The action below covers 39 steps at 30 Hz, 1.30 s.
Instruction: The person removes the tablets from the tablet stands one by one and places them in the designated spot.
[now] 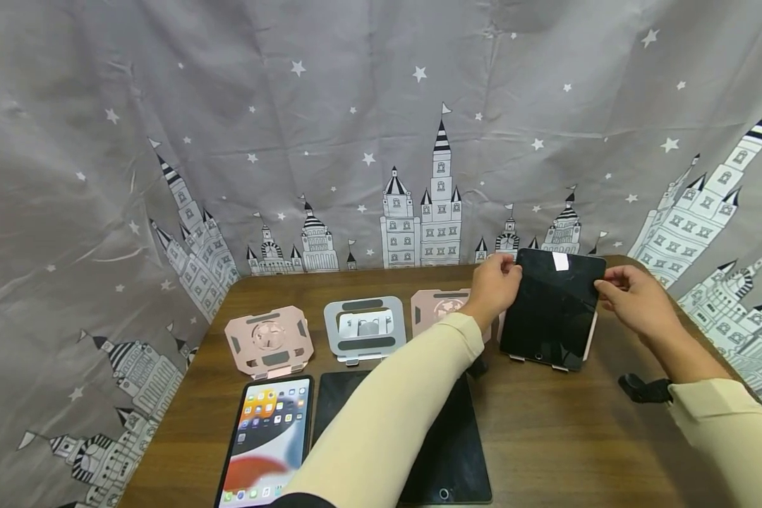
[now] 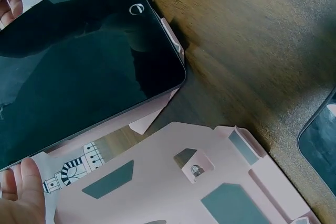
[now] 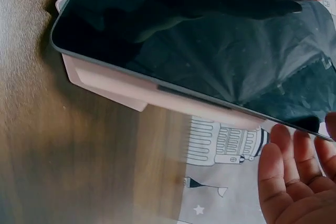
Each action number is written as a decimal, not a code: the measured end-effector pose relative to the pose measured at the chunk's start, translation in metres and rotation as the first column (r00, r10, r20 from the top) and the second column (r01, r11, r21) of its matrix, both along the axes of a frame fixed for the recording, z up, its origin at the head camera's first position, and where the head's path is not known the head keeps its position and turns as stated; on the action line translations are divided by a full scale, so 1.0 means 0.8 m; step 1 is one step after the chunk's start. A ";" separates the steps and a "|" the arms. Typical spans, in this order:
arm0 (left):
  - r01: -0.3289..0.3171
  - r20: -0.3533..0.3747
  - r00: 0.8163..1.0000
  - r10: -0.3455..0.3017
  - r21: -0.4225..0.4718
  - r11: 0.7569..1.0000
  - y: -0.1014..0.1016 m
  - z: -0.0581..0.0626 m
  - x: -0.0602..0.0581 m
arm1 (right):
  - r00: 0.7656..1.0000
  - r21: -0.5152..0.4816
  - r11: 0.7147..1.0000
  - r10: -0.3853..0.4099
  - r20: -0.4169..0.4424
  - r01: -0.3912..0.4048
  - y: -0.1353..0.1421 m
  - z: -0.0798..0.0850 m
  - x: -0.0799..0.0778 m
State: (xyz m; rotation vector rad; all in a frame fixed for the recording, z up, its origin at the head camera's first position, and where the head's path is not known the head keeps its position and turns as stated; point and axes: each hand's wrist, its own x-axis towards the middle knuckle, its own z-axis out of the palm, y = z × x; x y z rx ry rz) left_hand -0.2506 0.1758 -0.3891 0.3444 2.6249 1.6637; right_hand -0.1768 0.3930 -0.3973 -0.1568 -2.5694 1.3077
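A black tablet with a dark screen and a small white sticker leans upright on a pink tablet stand. Its lower edge rests in the stand's front hooks. My left hand pinches the tablet's left edge near the top corner. On the opposite edge, also high up, my right hand holds it, thumb at the front and fingers toward the back. A second pink stand stands just left of it, partly hidden behind my left forearm.
Further left are a grey-blue stand and another pink stand. In front lie a lit tablet and a large dark tablet, partly under my left sleeve. A grey castle-print curtain hangs behind the wooden table.
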 end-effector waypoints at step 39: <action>-0.023 -0.027 0.999 0.026 0.108 0.994 -0.015 0.000 0.007 | 0.996 -0.189 0.982 -0.038 -0.077 0.023 -0.015 0.005 0.014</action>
